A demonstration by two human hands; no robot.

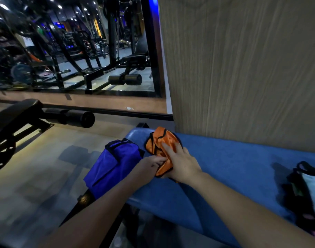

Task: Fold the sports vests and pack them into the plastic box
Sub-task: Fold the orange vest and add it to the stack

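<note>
Orange vest [160, 140] (no readable label) pinched by left grip [149, 163], right grip [180, 160] pressing flat.

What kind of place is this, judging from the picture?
Most likely a gym: black weight machines reflected in a wall mirror, a padded workout bench on the left, and a blue upholstered bench holding sports vests.

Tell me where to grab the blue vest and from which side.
Grip the blue vest at its upper, black-trimmed edge, which rests on the blue bench, and come from above. The rest hangs off the bench's end, so lifting from the top probably lets it hang straight for folding. Both hands are now on the orange vest.
</note>
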